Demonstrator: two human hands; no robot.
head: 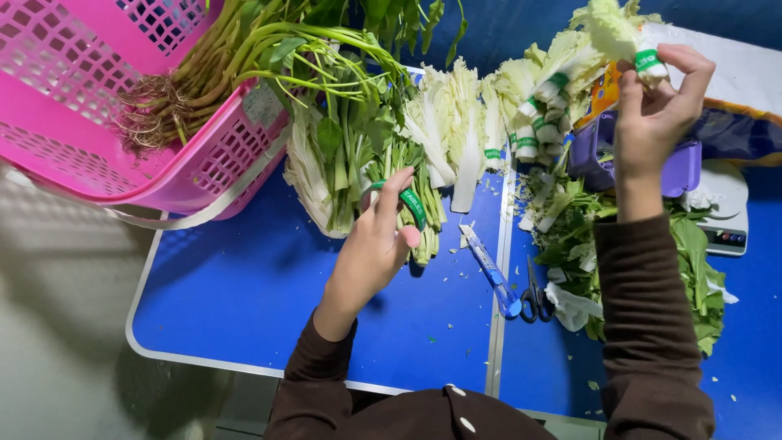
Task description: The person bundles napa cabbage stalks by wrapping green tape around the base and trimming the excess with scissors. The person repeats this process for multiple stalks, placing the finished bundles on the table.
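We record the left hand (373,244) resting on a bunch of leafy greens (358,163) on the blue table (244,285), with thumb and forefinger pinched on a strip of green tape (413,204) that wraps the stalks. The bunch lies directly under and beyond that hand, its cut ends pointing toward the person.

The right hand (656,110) is raised above the table, fingers closed around the stem end of a small cabbage bundle (615,33) bound with a green band (648,59). The leaves of that bundle stand up past the fingertips.

Between the two hands we note a row of pale cabbage bundles (489,114), several already banded in green. Nearer the person, between the forearms, lie a blue utility knife (493,273) and a pair of black-handled scissors (536,297), just beside each other. Under the right forearm sits a heap of loose leaf trimmings (684,269). Behind the right hand is a purple tape dispenser (590,151); whether it touches the hand we cannot tell. Far to the left of the left hand, a pink basket (73,98) holds long-stemmed greens with roots (155,110).
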